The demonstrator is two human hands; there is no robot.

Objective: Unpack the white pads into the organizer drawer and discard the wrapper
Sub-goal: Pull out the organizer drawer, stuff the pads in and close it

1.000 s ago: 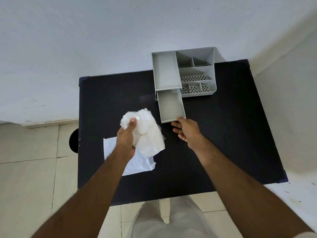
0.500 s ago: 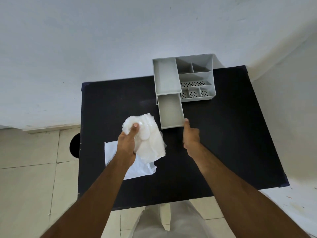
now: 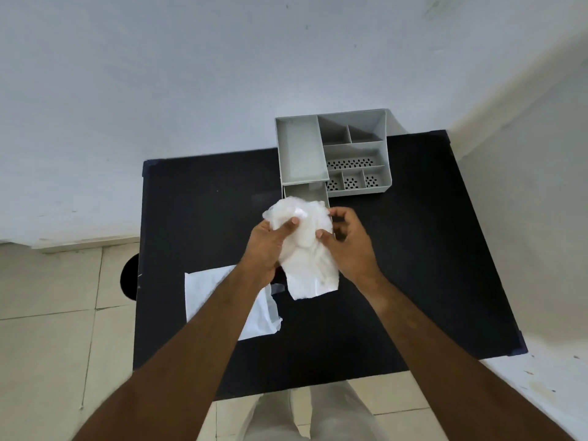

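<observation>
Both hands grip the bundle of white pads (image 3: pixel 307 246) between them. The left hand (image 3: pixel 269 246) clasps its left side, the right hand (image 3: pixel 351 246) pinches its right edge, just near the open drawer (image 3: pixel 305 193).

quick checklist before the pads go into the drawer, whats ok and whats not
1. Drawer pulled out of the organizer: ok, open toward the person.
2. Drawer free to take pads: cannot tell, the bundle hides most of its floor.
3. Pack of pads secured: ok, the left hand has a grip on it and the right hand pinches its side.
4. Pack held over the drawer: ok, its top overlaps the drawer's front end.
5. Pads free of the wrapper: cannot tell, clear film still shows at the top.
6. Loose white sheet out of the way: ok, flat on the table, nearer the person.
</observation>
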